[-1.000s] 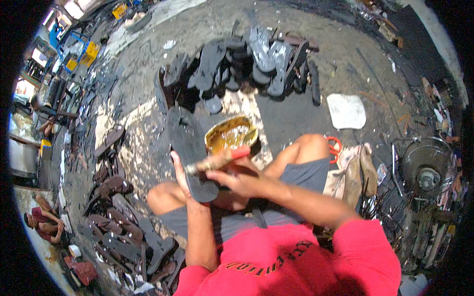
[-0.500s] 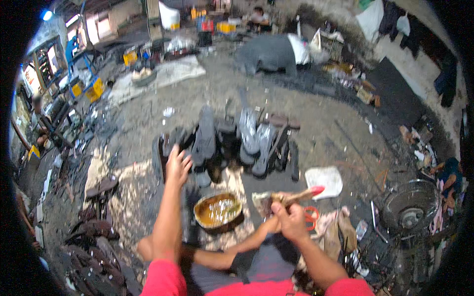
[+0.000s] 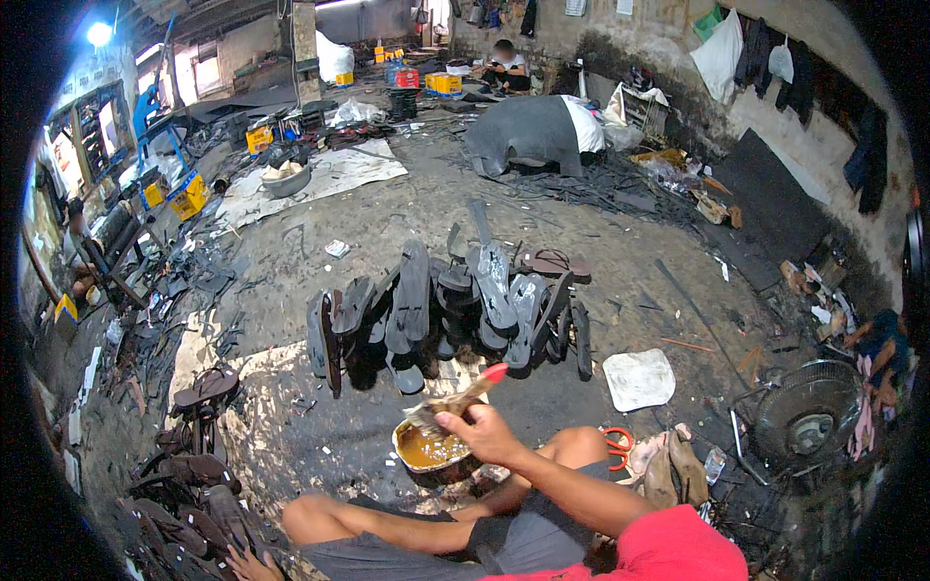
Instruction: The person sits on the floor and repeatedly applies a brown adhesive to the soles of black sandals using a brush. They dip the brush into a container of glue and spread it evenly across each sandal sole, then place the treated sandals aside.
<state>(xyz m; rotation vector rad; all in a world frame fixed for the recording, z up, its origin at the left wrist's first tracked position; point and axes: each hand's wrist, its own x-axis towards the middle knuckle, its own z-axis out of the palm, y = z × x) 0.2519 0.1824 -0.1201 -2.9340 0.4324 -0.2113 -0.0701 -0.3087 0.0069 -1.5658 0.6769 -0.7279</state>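
Observation:
My right hand (image 3: 484,434) is closed round a brush (image 3: 448,407) with a red-tipped handle. The brush's bristle end is over the bowl (image 3: 465,474) of yellow-brown liquid, which sits on the floor in front of my crossed legs; I cannot tell whether the bristles touch the liquid. At the lower left edge, my left hand (image 3: 254,564) has its fingers apart, beside a pile of dark flip-flops (image 3: 194,513). Beyond the bowl stands a row of grey and black flip-flop soles (image 3: 409,300), some with a shiny wet-looking top.
Red-handled scissors or pliers (image 3: 618,447) lie by my right knee, near shoe forms (image 3: 678,470). A white sheet (image 3: 639,380) and a floor fan (image 3: 809,416) are to the right. A large dark-covered heap (image 3: 528,136) and a seated person (image 3: 506,70) are farther back.
My left hand has left the row of soles and dropped to the lower left beside the flip-flop pile. My right hand has carried the brush leftward to over the bowl.

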